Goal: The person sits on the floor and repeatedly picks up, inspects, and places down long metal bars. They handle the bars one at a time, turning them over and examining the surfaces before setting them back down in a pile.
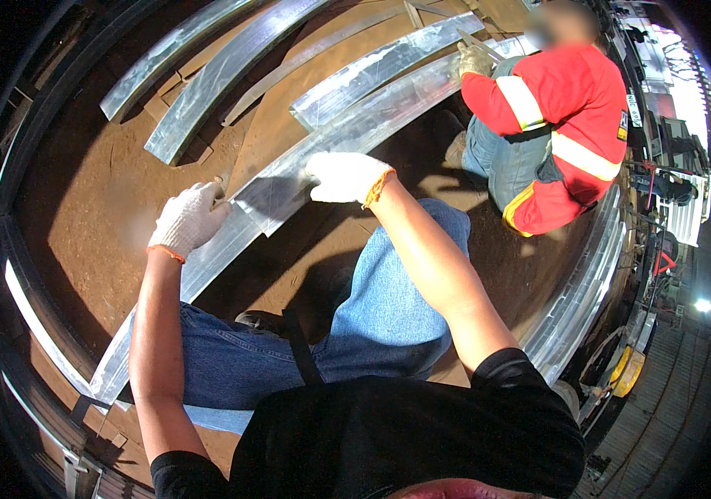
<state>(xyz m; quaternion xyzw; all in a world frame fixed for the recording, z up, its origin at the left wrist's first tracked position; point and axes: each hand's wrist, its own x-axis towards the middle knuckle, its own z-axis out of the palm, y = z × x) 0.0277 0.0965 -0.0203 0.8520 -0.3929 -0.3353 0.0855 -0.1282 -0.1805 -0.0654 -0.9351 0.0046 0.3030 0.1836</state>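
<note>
A long, slightly curved silvery metal beam point(214, 258) runs from the lower left to the upper right in front of my knees. My left hand point(191, 218), in a white knit glove with an orange cuff, is closed at the beam's far edge; whatever its fingers hold is hidden. Farther along, my right hand point(349, 177), gloved alike, is curled over the beam's upper face. What lies inside those fingers does not show. Between my hands a seam crosses the beam, and a small corner juts from its near edge.
A person in a red jacket point(572, 91) with reflective bands crouches at the far right, a gloved hand point(476, 60) at the beam's far end. More curved metal beams point(230, 66) lie beyond, on the brown floor point(81, 249). Long metal strips point(580, 291) lie at right.
</note>
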